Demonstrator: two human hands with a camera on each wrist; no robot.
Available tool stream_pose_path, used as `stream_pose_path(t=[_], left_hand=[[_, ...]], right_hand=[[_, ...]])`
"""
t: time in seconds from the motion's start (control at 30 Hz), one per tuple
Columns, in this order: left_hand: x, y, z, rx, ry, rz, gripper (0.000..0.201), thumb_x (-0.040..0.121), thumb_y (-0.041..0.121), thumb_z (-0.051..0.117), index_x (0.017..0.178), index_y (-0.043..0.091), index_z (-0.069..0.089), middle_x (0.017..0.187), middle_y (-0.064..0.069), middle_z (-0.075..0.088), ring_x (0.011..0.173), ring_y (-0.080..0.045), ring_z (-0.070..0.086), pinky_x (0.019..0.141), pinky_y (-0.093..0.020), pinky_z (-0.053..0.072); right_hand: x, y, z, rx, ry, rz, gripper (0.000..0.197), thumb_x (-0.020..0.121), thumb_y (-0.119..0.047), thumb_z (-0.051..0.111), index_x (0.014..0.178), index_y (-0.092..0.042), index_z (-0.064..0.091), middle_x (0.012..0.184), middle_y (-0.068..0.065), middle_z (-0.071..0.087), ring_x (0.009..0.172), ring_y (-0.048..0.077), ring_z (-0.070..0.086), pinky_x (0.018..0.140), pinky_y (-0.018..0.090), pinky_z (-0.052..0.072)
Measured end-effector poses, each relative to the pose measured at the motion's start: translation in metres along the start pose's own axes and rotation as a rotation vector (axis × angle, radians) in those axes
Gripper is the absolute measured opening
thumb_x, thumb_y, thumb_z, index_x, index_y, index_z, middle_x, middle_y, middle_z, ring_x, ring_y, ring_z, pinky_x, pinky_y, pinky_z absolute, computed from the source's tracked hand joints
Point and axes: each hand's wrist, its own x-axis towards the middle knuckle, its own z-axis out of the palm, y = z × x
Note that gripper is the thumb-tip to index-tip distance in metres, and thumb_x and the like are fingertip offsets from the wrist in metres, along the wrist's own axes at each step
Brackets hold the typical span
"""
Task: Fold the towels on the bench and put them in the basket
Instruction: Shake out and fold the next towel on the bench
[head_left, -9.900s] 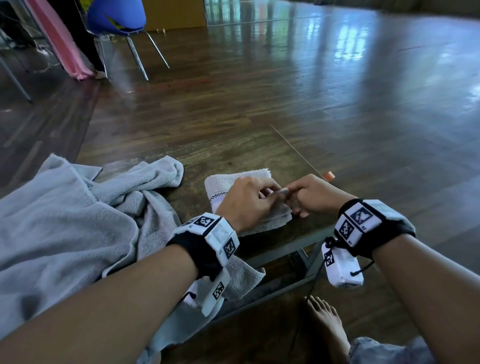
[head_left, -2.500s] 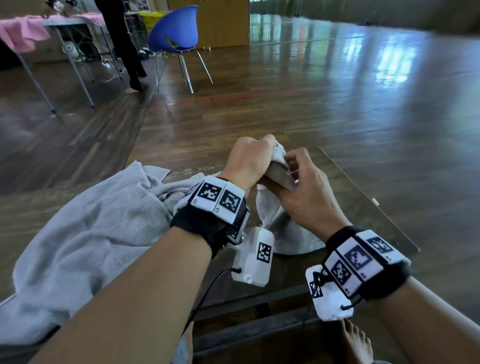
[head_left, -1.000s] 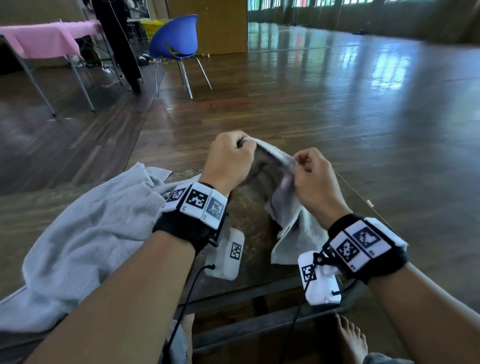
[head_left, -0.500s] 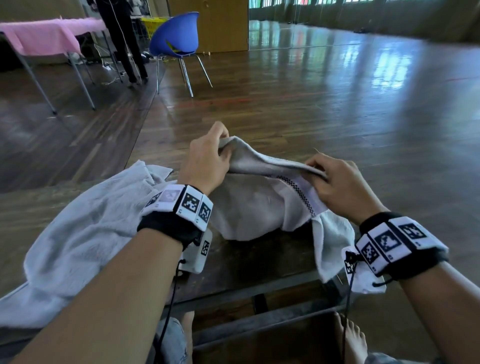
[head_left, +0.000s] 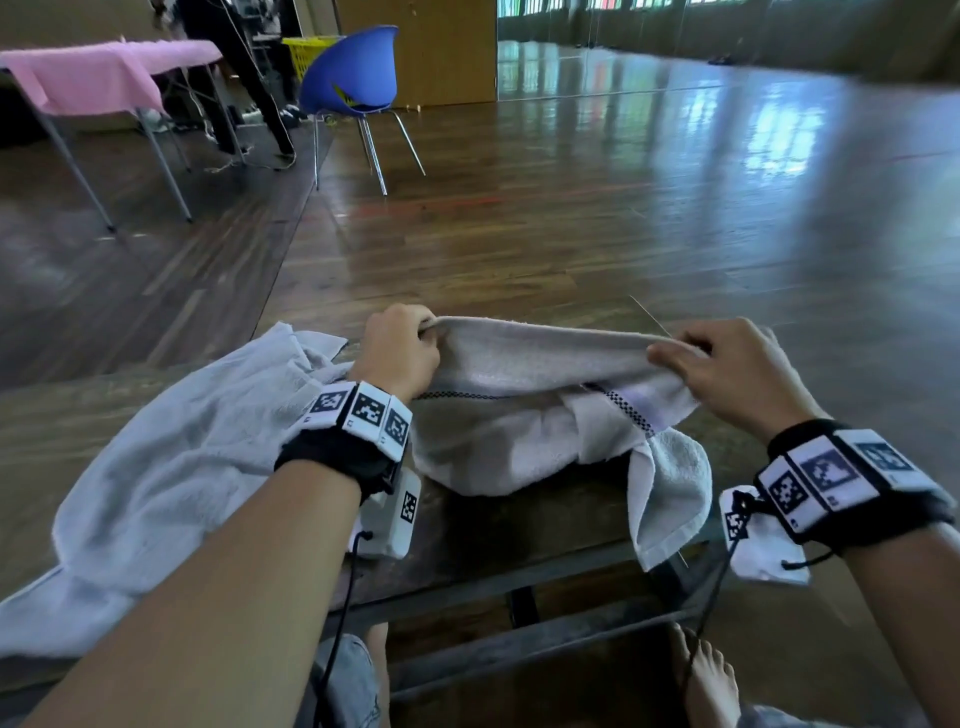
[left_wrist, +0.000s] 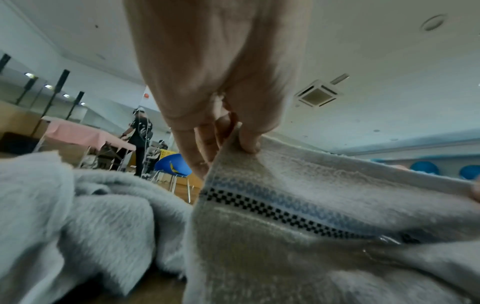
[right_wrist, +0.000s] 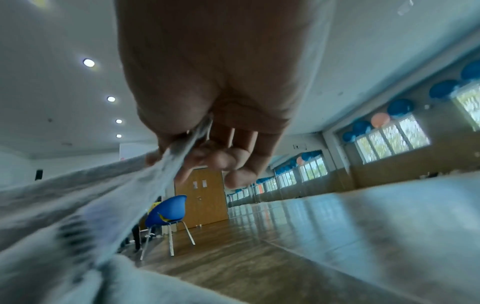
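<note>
Left hand (head_left: 397, 348) and right hand (head_left: 737, 371) each pinched top edge of small checker-banded towel (head_left: 524, 415), stretched above bench (head_left: 493, 530). Large grey towel (head_left: 171, 467) lay left. No legible writing.

A large hall: wide wooden floor (head_left: 597, 218), balloons (right_wrist: 400, 108) along windows (right_wrist: 389, 142)

Small white towel (head_left: 524, 405) with black checkered band held stretched above the bench (head_left: 493, 540), one corner drooping over its edge; larger grey towel (head_left: 171, 467) crumpled alongside
</note>
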Motion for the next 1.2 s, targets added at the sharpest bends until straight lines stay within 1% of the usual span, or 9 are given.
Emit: stream_pose_path(t=[0.13,0.27,0.33,0.47,0.6,0.73,0.8,0.9,1.2], left_hand=[[-0.002,-0.006,0.015,-0.077,-0.099,-0.14,0.037,0.092,0.016,0.057,0.057,0.007,0.05,0.061,-0.011,0.05,0.068,-0.029,0.046,0.06,-0.036,0.032],[-0.006,0.013,0.043,-0.178,-0.468,0.003,0.019,0.078,0.026,0.062,0.076,0.01,0.073,0.091,-0.007,0.072,0.082,-0.016,0.06,0.082,-0.032,0.053],[-0.013,0.027,0.06,-0.158,-0.736,0.113,0.013,0.083,0.019,0.067,0.073,0.014,0.074,0.105,-0.001,0.066,0.09,-0.007,0.058,0.086,-0.015,0.05],[-0.013,0.046,0.079,0.004,-1.033,0.189,0.022,0.076,0.04,0.069,0.077,0.018,0.074,0.104,-0.007,0.072,0.1,-0.025,0.068,0.093,-0.042,0.055],[0.018,0.052,0.071,0.07,-1.194,-0.022,0.041,0.072,0.04,0.074,0.1,0.011,0.077,0.097,-0.007,0.077,0.091,-0.025,0.073,0.084,-0.04,0.061],[0.058,0.041,0.046,-0.051,-0.498,0.094,0.022,0.09,0.023,0.067,0.09,0.004,0.077,0.071,-0.007,0.066,0.068,-0.014,0.055,0.053,-0.023,0.04],[0.074,0.033,0.032,-0.137,-0.012,0.104,0.028,0.092,0.022,0.061,0.079,0.002,0.074,0.062,-0.01,0.057,0.064,-0.018,0.048,0.054,-0.029,0.029],[0.087,0.017,0.016,-0.175,0.343,-0.015,0.031,0.094,0.035,0.058,0.098,0.011,0.078,0.082,-0.01,0.073,0.071,-0.018,0.054,0.062,-0.019,0.03],[0.076,-0.016,0.02,-0.809,0.26,-0.335,0.02,0.095,0.014,0.063,0.085,0.025,0.077,0.089,0.001,0.071,0.077,-0.024,0.075,0.077,-0.048,0.062]], right_hand=[[-0.003,0.013,-0.005,-0.152,-0.458,0.065,0.028,0.089,-0.04,0.072,0.063,-0.032,0.064,0.052,-0.014,0.058,0.05,0.004,0.053,0.052,0.019,0.042],[-0.011,0.012,0.004,-0.167,-0.727,0.133,0.008,0.086,-0.048,0.074,0.083,-0.04,0.074,0.092,-0.013,0.074,0.092,0.01,0.068,0.092,0.038,0.052],[-0.015,0.004,0.014,-0.147,-0.79,0.117,0.006,0.085,-0.046,0.075,0.083,-0.04,0.077,0.098,-0.011,0.074,0.095,0.011,0.068,0.09,0.036,0.054],[-0.005,-0.009,0.034,-0.17,-0.954,0.022,0.018,0.09,-0.026,0.072,0.073,-0.029,0.076,0.069,-0.016,0.069,0.071,0.011,0.063,0.071,0.029,0.055],[0.037,-0.021,0.035,-0.243,-1.095,-0.016,0.024,0.088,-0.018,0.075,0.068,-0.031,0.075,0.068,-0.013,0.071,0.072,0.013,0.064,0.074,0.035,0.058],[0.099,-0.029,0.039,-0.12,-0.333,-0.182,0.023,0.089,-0.024,0.071,0.07,-0.01,0.072,0.07,0.005,0.067,0.068,0.018,0.056,0.068,0.036,0.045],[0.123,-0.033,0.04,0.028,0.093,-0.192,0.013,0.089,-0.021,0.068,0.08,-0.014,0.074,0.095,0.007,0.07,0.09,0.021,0.061,0.086,0.036,0.046],[0.146,-0.029,0.041,0.047,0.351,-0.128,0.013,0.09,-0.028,0.07,0.1,-0.025,0.077,0.121,0.005,0.062,0.11,0.021,0.058,0.094,0.032,0.043],[0.149,-0.01,0.061,0.297,0.344,0.057,0.01,0.088,-0.025,0.069,0.087,-0.028,0.079,0.085,0.007,0.074,0.089,0.032,0.072,0.08,0.049,0.06]])
